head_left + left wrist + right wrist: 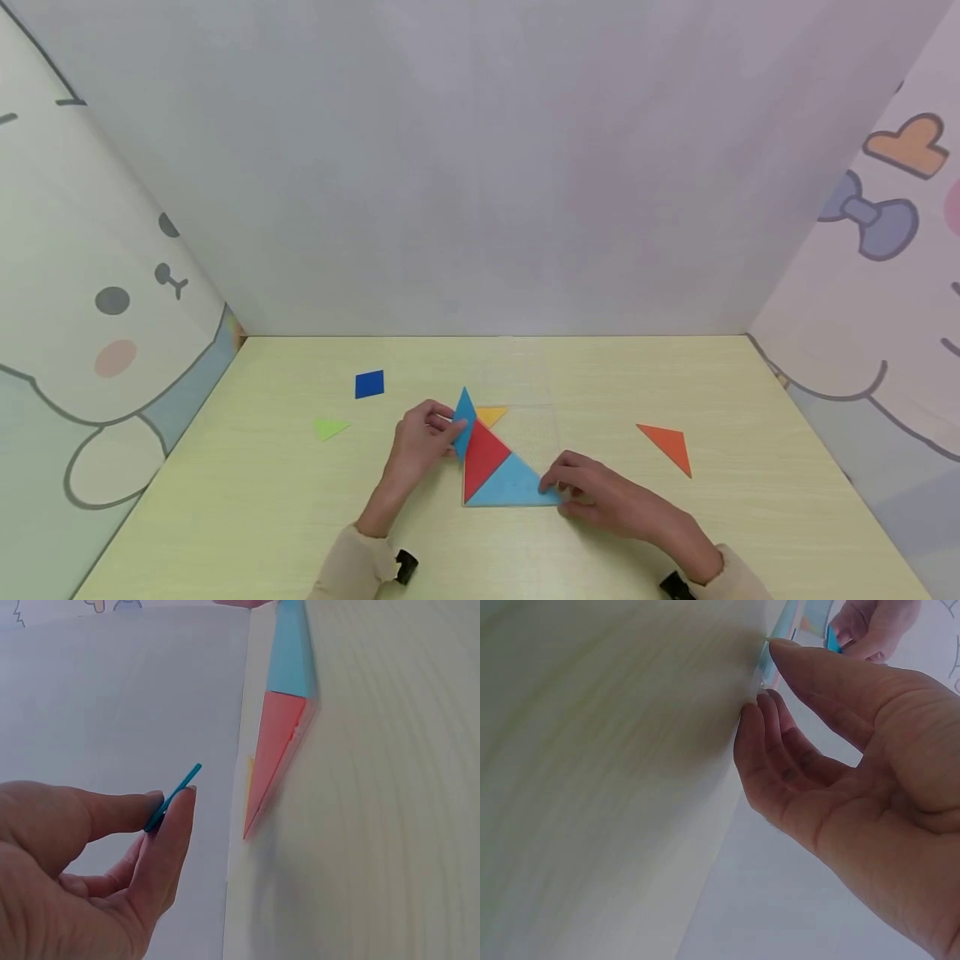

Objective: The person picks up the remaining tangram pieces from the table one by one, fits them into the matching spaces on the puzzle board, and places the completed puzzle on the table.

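Head view: left hand (420, 442) pinched one thin, pointed blue tile (465, 407); right hand (611, 498) clasped one light-blue triangle (506, 487).

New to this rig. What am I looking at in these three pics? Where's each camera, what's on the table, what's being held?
No robot here: just a person's two bare hands. The wide picture comes from a camera worn on the head; the two close-ups come from one camera on each wrist.

On the table, a red triangle and a light blue triangle lie edge to edge, with a yellow piece just beyond the red one. Further out are a dark blue piece and a green triangle to the left, and an orange triangle to the right.

The left hand pinches a blue piece above the table. The right hand touches the light blue triangle's right corner; whether it grips is unclear.
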A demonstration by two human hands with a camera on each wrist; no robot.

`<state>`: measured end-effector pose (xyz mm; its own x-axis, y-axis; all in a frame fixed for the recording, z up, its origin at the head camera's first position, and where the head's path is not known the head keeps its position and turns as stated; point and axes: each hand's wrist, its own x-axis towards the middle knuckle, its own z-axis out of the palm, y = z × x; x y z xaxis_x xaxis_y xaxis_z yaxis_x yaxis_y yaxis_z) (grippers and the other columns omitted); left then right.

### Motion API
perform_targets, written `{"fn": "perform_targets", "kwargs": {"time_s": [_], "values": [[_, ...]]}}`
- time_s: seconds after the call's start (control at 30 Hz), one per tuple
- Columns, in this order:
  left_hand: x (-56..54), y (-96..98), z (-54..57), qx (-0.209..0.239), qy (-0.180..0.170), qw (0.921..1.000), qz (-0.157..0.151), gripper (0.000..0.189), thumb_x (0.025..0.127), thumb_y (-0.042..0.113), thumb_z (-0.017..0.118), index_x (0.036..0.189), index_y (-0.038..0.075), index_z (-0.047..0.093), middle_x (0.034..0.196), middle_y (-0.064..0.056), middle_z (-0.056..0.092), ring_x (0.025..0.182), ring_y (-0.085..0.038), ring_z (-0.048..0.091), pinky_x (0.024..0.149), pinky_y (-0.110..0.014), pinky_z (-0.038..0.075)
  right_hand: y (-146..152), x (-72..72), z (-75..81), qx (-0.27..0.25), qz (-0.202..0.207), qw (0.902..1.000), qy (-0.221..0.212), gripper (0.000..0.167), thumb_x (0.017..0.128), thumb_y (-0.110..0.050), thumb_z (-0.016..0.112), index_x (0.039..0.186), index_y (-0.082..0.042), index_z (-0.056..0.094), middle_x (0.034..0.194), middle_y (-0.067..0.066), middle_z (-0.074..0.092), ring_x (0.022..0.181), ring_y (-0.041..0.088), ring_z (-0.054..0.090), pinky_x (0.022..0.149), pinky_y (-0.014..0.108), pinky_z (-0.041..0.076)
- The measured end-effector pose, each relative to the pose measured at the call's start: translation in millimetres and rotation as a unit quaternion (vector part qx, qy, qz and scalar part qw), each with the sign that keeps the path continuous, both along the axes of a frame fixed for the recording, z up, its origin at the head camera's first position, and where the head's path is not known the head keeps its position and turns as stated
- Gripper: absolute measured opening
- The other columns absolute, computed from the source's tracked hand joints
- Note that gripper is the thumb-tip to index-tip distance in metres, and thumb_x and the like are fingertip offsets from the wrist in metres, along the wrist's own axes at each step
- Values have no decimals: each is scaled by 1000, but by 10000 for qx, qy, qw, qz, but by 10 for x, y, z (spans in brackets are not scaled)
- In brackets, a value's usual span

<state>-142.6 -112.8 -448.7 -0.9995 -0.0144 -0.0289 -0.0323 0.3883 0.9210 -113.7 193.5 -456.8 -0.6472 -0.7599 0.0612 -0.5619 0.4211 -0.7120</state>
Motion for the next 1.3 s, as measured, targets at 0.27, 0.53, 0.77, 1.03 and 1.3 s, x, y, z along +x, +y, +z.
{"fn": "perform_targets", "kwargs": {"time_s": [0.27,0.53,0.77,1.03,1.3], "values": [[2,123,22,-2,41,9999,-106,24,94,13,76,109,-2,64,87,-8,68,70,-16,67,64,-31,60,-3,1,7,17,-39,10000,-77,21,99,-8,69,119,-12,66,115,0,58,99,13,60,85,29,56],[1,235,26,88,67,9995,-299,23,95,12,76,108,-1,63,88,-8,68,72,-16,67,65,-30,59,-9,0,25,29,-116,9998,-158,18,101,-14,68,119,-12,66,114,-1,58,99,12,60,85,29,55],[11,330,33,232,72,9986,-464,21,96,12,74,107,0,62,91,-9,67,73,-16,67,64,-30,60,-10,-8,34,62,-111,9998,-161,18,101,-16,67,119,-12,66,113,-2,59,98,10,60,84,29,55],[17,473,32,212,130,9980,-574,19,96,12,74,105,0,61,93,-9,66,79,-21,68,64,-29,59,-14,-12,23,195,-7,9994,288,23,96,-1,70,117,-11,68,113,0,59,99,12,59,85,28,55],[7,592,-8,396,78,9969,-670,21,96,11,74,105,-2,60,89,-7,64,72,-16,67,64,-31,60,-17,-14,32,354,-14,9985,421,24,96,2,69,115,-12,68,111,-3,59,99,10,58,86,28,54]]}}
